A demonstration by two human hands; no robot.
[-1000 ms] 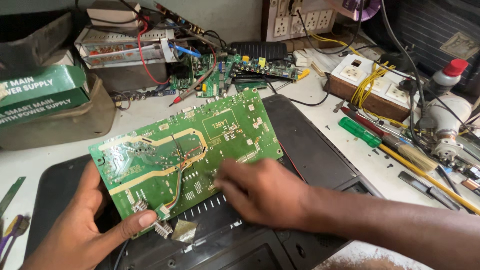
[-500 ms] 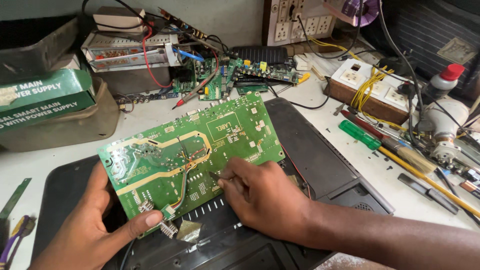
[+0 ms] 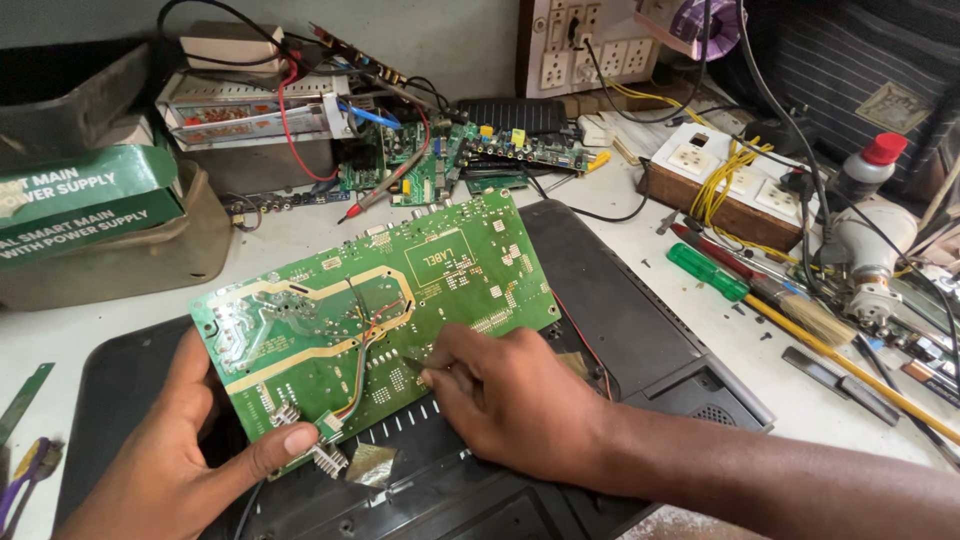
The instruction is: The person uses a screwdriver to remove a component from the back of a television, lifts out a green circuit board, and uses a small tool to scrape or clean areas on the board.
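Since the earlier frames, the right hand (image 3: 510, 395) has slid nearer along the flat green circuit board (image 3: 400, 300), fingertips pinched on a small dark tool at its near edge. Left hand (image 3: 170, 470) clamps the board's near-left corner, thumb on top, above the black plastic casing (image 3: 640, 330) on the white table (image 3: 770, 350).

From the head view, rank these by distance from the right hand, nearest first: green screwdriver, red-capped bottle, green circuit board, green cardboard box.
1. green circuit board: touched by the right hand.
2. green screwdriver: to the right, on the bench.
3. red-capped bottle: far right, at the back.
4. green cardboard box: far left; too close to the bottle to rank firmly.
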